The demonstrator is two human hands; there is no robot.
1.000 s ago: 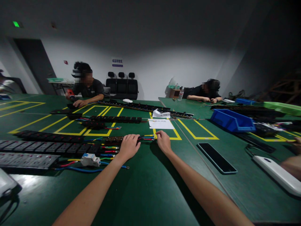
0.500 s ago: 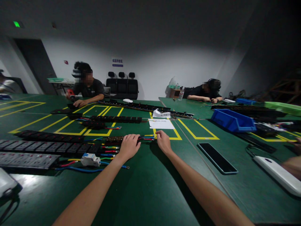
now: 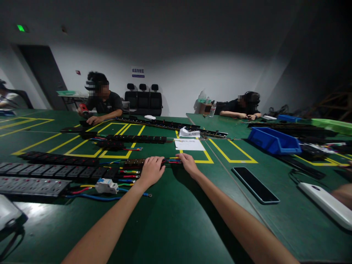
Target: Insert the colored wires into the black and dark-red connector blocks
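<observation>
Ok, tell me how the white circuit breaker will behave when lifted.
The circuit breaker looks boxy and hard-cased, so it should feel stiff and probably won't roll. The wires at its two ends look bendy and would likely trail along. Some lead toward the grey power strip, so lifting it far might tug there.

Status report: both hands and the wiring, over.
Left hand resting over the wire bundle. Right hand at its tips, grip unclear. Breaker nearer the wearer, beside left forearm.
</observation>
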